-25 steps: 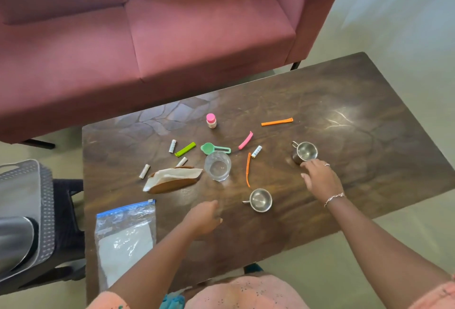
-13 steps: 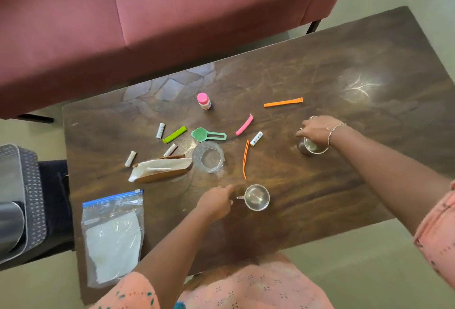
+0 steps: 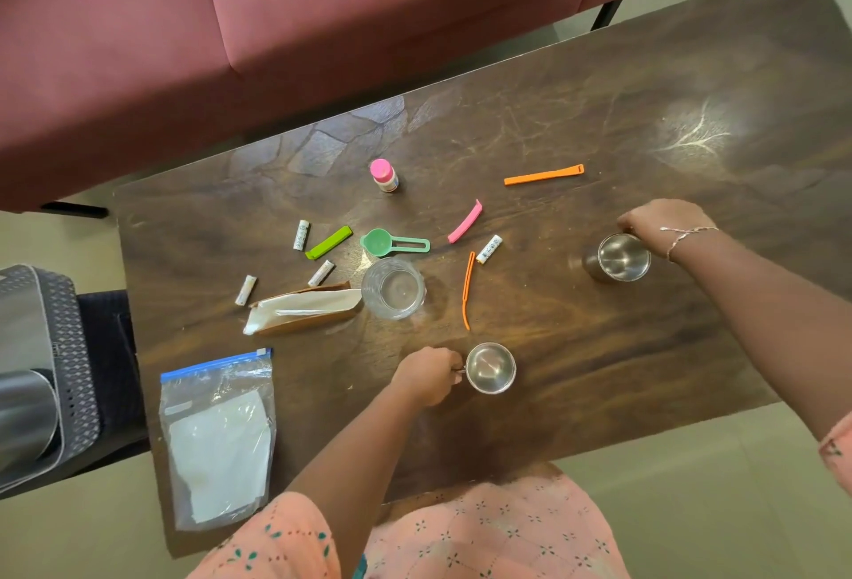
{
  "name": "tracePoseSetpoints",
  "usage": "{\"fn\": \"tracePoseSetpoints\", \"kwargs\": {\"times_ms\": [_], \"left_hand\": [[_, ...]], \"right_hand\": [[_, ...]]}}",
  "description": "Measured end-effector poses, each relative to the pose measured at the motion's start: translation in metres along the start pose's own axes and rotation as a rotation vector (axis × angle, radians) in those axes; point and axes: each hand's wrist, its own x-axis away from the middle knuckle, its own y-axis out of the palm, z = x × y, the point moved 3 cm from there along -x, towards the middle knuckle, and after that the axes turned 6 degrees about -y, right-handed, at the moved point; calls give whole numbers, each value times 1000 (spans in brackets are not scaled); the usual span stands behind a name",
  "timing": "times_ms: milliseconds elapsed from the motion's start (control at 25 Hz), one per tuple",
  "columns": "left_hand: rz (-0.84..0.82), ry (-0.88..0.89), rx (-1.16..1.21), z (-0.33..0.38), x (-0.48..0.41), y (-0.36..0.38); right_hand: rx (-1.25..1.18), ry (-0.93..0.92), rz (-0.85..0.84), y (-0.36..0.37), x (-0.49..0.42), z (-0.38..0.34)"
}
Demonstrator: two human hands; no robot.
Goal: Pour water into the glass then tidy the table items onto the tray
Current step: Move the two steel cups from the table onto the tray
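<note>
A clear glass stands mid-table on the dark wooden table. My left hand grips the handle of a small steel cup near the front edge. My right hand holds the handle side of a second steel cup further right. A grey perforated tray sits on a dark stool at the far left, off the table. Scattered around the glass lie a green scoop, a pink-capped bottle, orange, pink and green clips and several small white tubes.
A brown and white paper pouch lies left of the glass. A zip bag of white powder lies at the table's front left corner. A red sofa runs along the far side.
My left hand moved right and took the near cup's handle. My right hand closed on the far cup's handle. The camera tilted further down over the table.
</note>
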Motion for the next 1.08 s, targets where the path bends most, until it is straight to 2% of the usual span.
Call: {"fn": "tracePoseSetpoints", "kwargs": {"times_ms": [120, 240, 360, 480, 600, 760, 960, 1080], "left_hand": [[30, 0, 90, -3, 6, 3], [48, -29, 176, -11, 20, 3], [109, -65, 332, -27, 43, -2], [154, -107, 562, -45, 73, -5], [214, -118, 818, -65, 105, -7], [294, -114, 1104, -102, 152, -5], [377, -104, 1357, -168, 216, 11], [438, -90, 1410, -220, 255, 27]], "right_hand": [[-203, 99, 40, 16, 14, 16], [-285, 85, 5, 34, 29, 14], [-378, 106, 56, 45, 46, 2], [-717, 210, 159, 45, 74, -25], [-1088, 245, 272, 31, 108, -80], [-1465, 164, 258, 5, 148, -172], [-1608, 50, 270, -30, 186, -273], [-1619, -6, 253, -46, 205, -334]]}}
